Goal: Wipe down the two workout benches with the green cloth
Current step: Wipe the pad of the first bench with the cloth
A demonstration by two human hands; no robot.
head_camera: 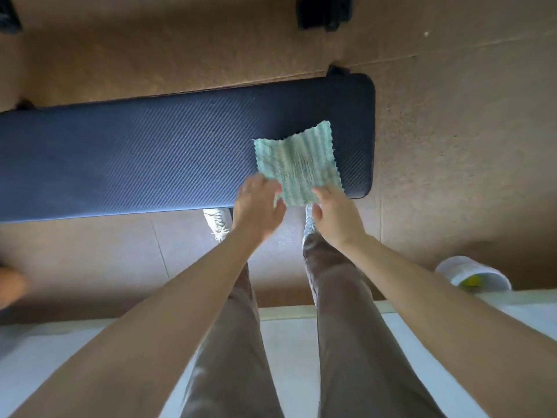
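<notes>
A dark blue padded workout bench (135, 158) runs across the view from the left edge to right of centre. The green striped cloth (297, 161) lies spread out near the bench's right end, its near edge hanging just over the front rim. My left hand (257, 208) pinches the cloth's near left corner. My right hand (334, 214) holds the near right corner with its fingertips. Only one bench is plainly in view.
Brown floor mats (452, 146) surround the bench. A white cup-like container (473, 274) with something yellow-green inside stands at the right by a white ledge (301, 327) behind my legs. Dark equipment feet (324, 12) show at the top edge.
</notes>
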